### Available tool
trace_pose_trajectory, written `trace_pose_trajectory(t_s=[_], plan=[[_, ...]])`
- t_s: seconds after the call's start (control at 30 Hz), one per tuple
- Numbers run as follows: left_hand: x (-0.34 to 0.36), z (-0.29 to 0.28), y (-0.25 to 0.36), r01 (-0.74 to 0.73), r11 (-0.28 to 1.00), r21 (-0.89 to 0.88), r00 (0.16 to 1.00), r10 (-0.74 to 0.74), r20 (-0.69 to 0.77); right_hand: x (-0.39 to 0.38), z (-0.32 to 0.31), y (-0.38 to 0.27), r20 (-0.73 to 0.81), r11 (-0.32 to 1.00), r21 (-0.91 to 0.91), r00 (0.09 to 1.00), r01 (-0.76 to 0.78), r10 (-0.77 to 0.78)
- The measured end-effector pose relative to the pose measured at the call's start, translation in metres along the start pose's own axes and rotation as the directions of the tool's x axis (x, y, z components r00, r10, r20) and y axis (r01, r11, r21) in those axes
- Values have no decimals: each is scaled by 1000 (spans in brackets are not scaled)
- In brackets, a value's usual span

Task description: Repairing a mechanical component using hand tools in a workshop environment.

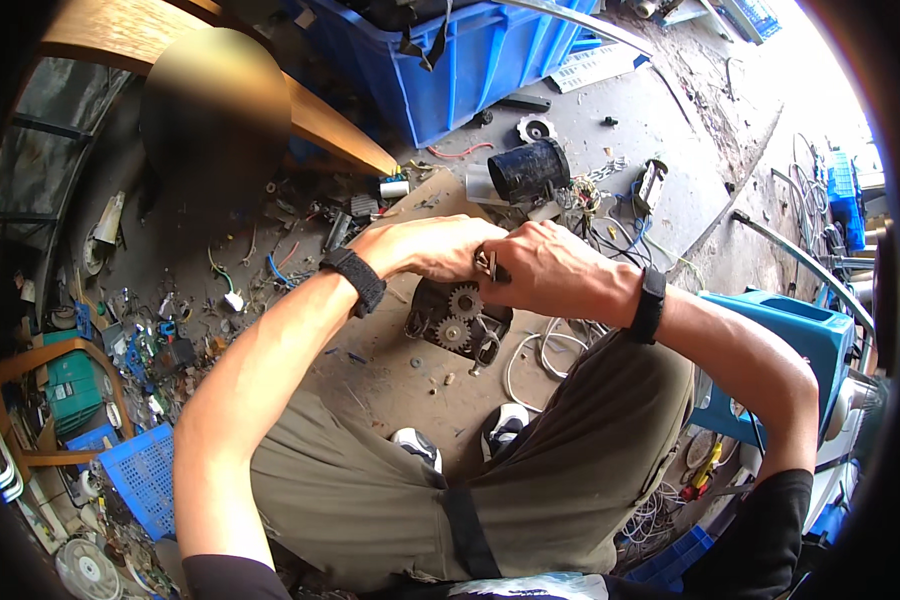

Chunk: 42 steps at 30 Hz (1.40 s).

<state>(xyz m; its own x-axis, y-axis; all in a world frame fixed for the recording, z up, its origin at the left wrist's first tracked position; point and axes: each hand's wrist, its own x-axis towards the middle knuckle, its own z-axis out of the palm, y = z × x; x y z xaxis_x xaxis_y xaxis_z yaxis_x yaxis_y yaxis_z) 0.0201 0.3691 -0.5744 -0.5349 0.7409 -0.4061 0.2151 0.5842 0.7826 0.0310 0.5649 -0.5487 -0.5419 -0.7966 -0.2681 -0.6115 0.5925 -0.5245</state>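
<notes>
Left hand [435,247] and right hand [555,270] close together at a dark geared mechanism [480,334].

Fingers of the right hand are curled around a small metal piece [486,262]; the left hand is bent, its fingertips hidden, so its grip cannot be told. Both hands cover the mechanism's far edge, while two meshed gears [454,333] show on the near side, between the person's knees and the hands. Beyond lie a black cylinder [528,170], a toothed wheel [536,129] and a blue crate [480,75]; a white cable [515,375] loops just beside the right knee.
</notes>
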Motion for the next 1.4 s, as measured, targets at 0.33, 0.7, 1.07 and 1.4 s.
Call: trace_pose_trajectory(t_s=[0.33, 0.7, 1.07, 1.4], plan=[[-42, 111, 33, 403, 905, -139, 726, -408, -553, 2, -7, 13, 105, 998, 32, 993, -54, 50], [-48, 103, -17, 122, 930, 348, 731, 153, -666, -2, -1, 12, -107, 783, -389, 821, 485, -561], [-35, 152, -11, 107, 982, 153, 517, 77, -853, -12, 12, 15, 186, 914, -105, 910, 393, -370], [-44, 151, -15, 100, 925, 365, 605, 235, -761, -7, 7, -10, 396, 963, -142, 905, 229, -157]])
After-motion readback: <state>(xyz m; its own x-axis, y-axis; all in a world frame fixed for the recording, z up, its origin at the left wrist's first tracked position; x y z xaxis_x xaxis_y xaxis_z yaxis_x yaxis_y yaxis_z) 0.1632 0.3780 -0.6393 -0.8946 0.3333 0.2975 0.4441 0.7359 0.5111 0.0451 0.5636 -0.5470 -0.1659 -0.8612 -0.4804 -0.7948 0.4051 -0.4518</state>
